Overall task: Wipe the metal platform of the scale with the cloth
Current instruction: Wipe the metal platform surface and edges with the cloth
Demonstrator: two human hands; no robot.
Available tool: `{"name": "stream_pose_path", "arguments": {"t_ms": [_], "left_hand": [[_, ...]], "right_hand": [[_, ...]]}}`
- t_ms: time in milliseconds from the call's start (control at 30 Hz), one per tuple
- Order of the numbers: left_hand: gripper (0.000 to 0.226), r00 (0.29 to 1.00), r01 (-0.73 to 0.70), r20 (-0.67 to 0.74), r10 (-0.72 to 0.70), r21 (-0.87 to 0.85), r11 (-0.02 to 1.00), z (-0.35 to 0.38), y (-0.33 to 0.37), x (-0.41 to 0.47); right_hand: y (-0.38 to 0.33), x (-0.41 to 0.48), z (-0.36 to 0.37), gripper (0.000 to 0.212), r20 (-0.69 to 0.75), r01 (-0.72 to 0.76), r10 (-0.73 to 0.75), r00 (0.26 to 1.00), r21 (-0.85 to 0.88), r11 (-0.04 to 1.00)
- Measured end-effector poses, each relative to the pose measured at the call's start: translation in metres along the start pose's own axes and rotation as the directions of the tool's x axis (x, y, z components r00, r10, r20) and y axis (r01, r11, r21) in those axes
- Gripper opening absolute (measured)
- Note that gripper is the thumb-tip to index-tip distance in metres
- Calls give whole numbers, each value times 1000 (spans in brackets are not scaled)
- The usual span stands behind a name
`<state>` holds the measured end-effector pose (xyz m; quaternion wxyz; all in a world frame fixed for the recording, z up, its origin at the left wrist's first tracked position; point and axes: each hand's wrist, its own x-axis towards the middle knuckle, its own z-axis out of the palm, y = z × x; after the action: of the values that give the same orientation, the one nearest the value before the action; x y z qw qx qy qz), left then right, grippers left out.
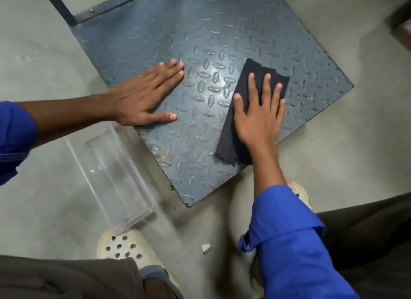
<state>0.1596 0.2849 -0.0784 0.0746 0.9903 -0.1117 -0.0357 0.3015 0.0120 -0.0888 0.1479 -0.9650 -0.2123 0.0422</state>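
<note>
The scale's metal platform (200, 31) is a blue-grey checker plate lying on the floor, turned like a diamond. A black folded cloth (229, 140) lies on its near right part. My right hand (260, 114) presses flat on the cloth, fingers spread and pointing away from me. My left hand (144, 96) rests flat and bare on the platform's left side, fingers together, thumb out, holding nothing. A shiny patch of plate lies between the two hands.
A clear plastic box (111, 176) sits on the concrete floor just left of the platform's near corner. The scale's dark upright frame (64, 7) rises at the top left. My pale perforated shoes (124, 247) stand near the platform's front edge. A small pale chip (205, 248) lies on the floor.
</note>
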Motion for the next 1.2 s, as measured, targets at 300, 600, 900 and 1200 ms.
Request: {"name": "stream_pose_path", "arguments": {"t_ms": [300, 600, 900, 1200], "left_hand": [[84, 984, 173, -46, -175, -42, 984, -1, -40, 5], [83, 966, 251, -55, -253, -31, 967, -3, -43, 7], [92, 906, 419, -42, -421, -45, 907, -1, -45, 13], [94, 726, 668, -91, -682, -146, 730, 0, -47, 22]], "right_hand": [[-32, -3, 18, 62, 11, 322, -322, 947, -64, 945], [-70, 3, 29, 63, 47, 506, -504, 862, -74, 859], [-85, 83, 24, 65, 27, 288, -287, 958, -42, 957], [-79, 146, 16, 66, 80, 243, -239, 968, -42, 969]]}}
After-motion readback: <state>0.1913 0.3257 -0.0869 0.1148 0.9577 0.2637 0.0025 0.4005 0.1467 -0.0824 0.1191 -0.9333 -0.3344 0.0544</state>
